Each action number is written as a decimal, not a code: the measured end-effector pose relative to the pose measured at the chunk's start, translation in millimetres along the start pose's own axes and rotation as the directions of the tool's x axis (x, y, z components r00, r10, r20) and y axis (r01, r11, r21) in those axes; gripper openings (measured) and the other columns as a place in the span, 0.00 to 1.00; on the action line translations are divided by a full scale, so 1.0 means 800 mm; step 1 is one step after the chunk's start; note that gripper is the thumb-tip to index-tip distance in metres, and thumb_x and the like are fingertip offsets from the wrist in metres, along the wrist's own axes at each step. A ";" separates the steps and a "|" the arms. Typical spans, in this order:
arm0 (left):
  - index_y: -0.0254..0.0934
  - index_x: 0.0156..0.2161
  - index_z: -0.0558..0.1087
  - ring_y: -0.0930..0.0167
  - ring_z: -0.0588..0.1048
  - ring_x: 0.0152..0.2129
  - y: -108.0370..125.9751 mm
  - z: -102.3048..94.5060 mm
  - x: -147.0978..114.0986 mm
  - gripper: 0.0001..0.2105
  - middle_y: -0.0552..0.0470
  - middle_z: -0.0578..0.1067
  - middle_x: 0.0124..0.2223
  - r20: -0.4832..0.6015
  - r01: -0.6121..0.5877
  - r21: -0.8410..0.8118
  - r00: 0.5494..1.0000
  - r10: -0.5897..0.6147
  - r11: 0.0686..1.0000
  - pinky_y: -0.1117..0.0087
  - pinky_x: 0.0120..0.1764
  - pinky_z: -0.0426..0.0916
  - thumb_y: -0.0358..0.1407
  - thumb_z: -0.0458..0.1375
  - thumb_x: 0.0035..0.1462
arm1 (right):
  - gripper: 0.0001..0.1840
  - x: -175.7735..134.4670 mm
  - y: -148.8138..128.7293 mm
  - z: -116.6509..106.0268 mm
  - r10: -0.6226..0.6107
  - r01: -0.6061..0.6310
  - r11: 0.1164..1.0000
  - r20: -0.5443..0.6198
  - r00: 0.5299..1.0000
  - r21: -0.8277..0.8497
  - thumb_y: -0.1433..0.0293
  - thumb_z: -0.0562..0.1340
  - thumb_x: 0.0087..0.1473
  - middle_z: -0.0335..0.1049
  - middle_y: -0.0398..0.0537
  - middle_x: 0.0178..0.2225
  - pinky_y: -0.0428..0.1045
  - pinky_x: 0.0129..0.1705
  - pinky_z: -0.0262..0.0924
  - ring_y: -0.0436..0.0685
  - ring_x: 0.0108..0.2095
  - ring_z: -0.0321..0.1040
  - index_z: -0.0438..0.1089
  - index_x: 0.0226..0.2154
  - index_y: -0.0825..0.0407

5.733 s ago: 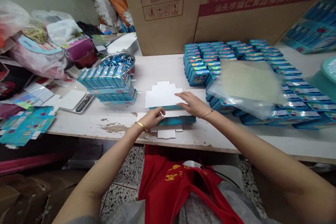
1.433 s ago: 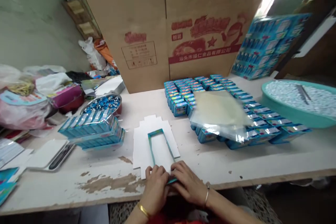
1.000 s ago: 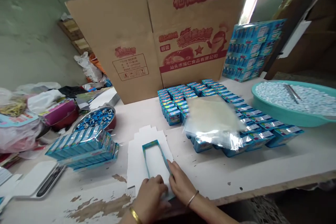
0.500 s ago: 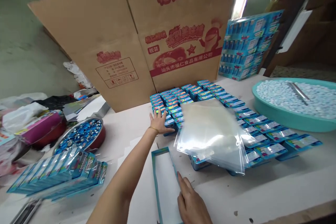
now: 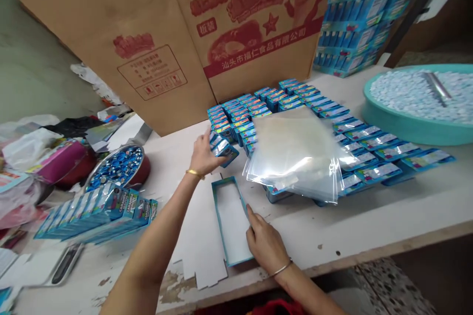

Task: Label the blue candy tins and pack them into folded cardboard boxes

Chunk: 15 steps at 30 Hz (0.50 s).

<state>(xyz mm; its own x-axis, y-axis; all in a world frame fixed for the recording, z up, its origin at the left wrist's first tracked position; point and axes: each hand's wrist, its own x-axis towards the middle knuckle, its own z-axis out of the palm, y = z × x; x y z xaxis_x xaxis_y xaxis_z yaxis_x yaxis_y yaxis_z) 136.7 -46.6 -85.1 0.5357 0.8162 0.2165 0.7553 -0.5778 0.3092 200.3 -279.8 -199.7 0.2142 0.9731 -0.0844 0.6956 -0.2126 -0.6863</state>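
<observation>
My left hand (image 5: 205,153) is closed around a few small blue boxes (image 5: 223,150), tilted and lifted away from the front of the rows. Below them lies a shallow open tray (image 5: 218,206) with blue edges and a white inside, holding nothing. My right hand (image 5: 264,236) grips the right wall of that tray, with fingers along its edge. Rows of small blue boxes (image 5: 240,117) stand behind my left hand. A stack of clear plastic sheets or bags (image 5: 295,150) lies across the boxes to the right.
Flat white cardboard (image 5: 201,241) lies under the tray. To the left are wrapped blue boxes (image 5: 99,211) and a bowl of blue caps (image 5: 120,167). A teal basin (image 5: 406,125) of pale pieces stands at right. A big carton (image 5: 177,59) and stacked packs (image 5: 354,24) rise behind.
My left hand has closed on a few blue boxes and drawn them away from the rows, toward the left. My right hand stays at the tray. The camera view has tilted downward.
</observation>
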 end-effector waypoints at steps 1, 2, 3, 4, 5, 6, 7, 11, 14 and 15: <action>0.36 0.65 0.47 0.56 0.61 0.55 -0.001 -0.014 -0.019 0.52 0.41 0.60 0.57 -0.020 -0.010 -0.064 1.000 0.008 0.998 0.57 0.57 0.58 0.43 0.68 0.37 | 0.33 0.000 0.000 0.000 0.012 -0.012 1.000 0.003 1.000 -0.003 0.77 0.49 0.52 0.70 0.59 0.46 0.49 0.36 0.65 0.59 0.38 0.71 0.55 0.61 0.60; 0.36 0.65 0.46 0.57 0.60 0.57 -0.001 -0.028 -0.039 0.52 0.41 0.59 0.59 -0.006 -0.024 -0.130 1.000 0.023 0.991 0.57 0.58 0.57 0.44 0.68 0.37 | 0.33 0.001 0.000 0.000 0.023 -0.023 1.000 0.007 1.000 -0.007 0.78 0.49 0.52 0.70 0.59 0.46 0.50 0.36 0.64 0.59 0.38 0.71 0.55 0.61 0.60; 0.37 0.65 0.45 0.58 0.59 0.57 0.000 -0.038 -0.061 0.53 0.42 0.58 0.60 0.037 -0.028 -0.192 0.999 0.035 0.981 0.58 0.58 0.57 0.45 0.68 0.38 | 0.33 0.001 0.000 0.000 0.032 -0.032 0.999 0.011 0.999 -0.012 0.78 0.49 0.51 0.71 0.59 0.45 0.50 0.36 0.64 0.59 0.38 0.71 0.55 0.61 0.60; 0.38 0.65 0.44 0.58 0.59 0.58 0.002 -0.046 -0.082 0.53 0.42 0.58 0.61 0.103 -0.020 -0.240 0.994 0.046 0.970 0.59 0.58 0.58 0.46 0.68 0.38 | 0.33 0.001 0.001 0.000 0.036 -0.036 0.999 0.014 0.999 -0.017 0.77 0.49 0.51 0.71 0.59 0.45 0.50 0.36 0.64 0.60 0.38 0.71 0.55 0.61 0.60; 0.38 0.65 0.44 0.58 0.60 0.58 0.004 -0.051 -0.101 0.53 0.42 0.58 0.61 0.185 -0.010 -0.267 0.981 0.062 0.964 0.59 0.58 0.58 0.46 0.68 0.38 | 0.33 0.002 0.002 0.000 0.034 -0.034 0.999 0.014 0.999 -0.018 0.77 0.49 0.51 0.71 0.58 0.45 0.50 0.36 0.63 0.60 0.38 0.71 0.55 0.61 0.60; 0.38 0.65 0.45 0.58 0.61 0.57 0.007 -0.052 -0.117 0.53 0.42 0.59 0.61 0.266 -0.007 -0.271 0.961 0.081 0.963 0.58 0.57 0.59 0.46 0.68 0.37 | 0.33 0.002 0.002 0.001 0.028 -0.027 1.000 0.010 1.000 -0.016 0.77 0.49 0.51 0.71 0.58 0.45 0.50 0.36 0.63 0.60 0.38 0.71 0.55 0.61 0.60; 0.37 0.65 0.46 0.58 0.62 0.56 0.010 -0.052 -0.131 0.53 0.41 0.60 0.60 0.336 -0.017 -0.252 0.936 0.104 0.968 0.58 0.57 0.59 0.46 0.68 0.37 | 0.33 0.002 0.003 0.001 0.018 -0.018 1.000 0.001 1.000 -0.008 0.77 0.49 0.51 0.71 0.58 0.45 0.50 0.37 0.63 0.60 0.38 0.71 0.55 0.61 0.60; 0.38 0.64 0.52 0.56 0.62 0.55 0.028 -0.043 -0.151 0.49 0.41 0.61 0.58 0.447 -0.116 -0.062 0.885 0.131 0.991 0.55 0.56 0.61 0.44 0.67 0.37 | 0.33 0.000 0.006 0.003 -0.018 0.020 0.999 -0.045 0.999 0.044 0.77 0.49 0.51 0.72 0.57 0.44 0.50 0.38 0.63 0.59 0.38 0.70 0.54 0.61 0.59; 0.38 0.63 0.53 0.55 0.63 0.53 0.043 -0.036 -0.147 0.46 0.40 0.62 0.57 0.479 -0.146 0.063 0.872 0.099 0.987 0.55 0.52 0.64 0.43 0.66 0.37 | 0.33 -0.002 0.007 0.005 -0.026 0.031 0.996 -0.058 0.998 0.084 0.78 0.48 0.52 0.72 0.58 0.44 0.51 0.39 0.64 0.59 0.40 0.70 0.54 0.61 0.60; 0.37 0.63 0.53 0.55 0.62 0.53 0.046 -0.032 -0.145 0.46 0.40 0.62 0.56 0.481 -0.162 0.090 0.871 0.100 0.983 0.55 0.52 0.65 0.43 0.65 0.38 | 0.33 -0.001 0.008 0.006 -0.027 0.032 0.995 -0.056 0.998 0.099 0.78 0.48 0.51 0.71 0.59 0.44 0.51 0.40 0.64 0.60 0.40 0.70 0.54 0.61 0.61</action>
<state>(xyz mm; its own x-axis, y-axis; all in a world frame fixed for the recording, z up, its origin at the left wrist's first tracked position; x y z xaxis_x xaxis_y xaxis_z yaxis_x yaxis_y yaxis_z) 92.7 -162.4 -75.2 0.7234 0.6522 -0.2265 0.6894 -0.7004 0.1849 201.2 -281.8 -207.1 0.2337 0.9720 -0.0253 0.6305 -0.1714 -0.7570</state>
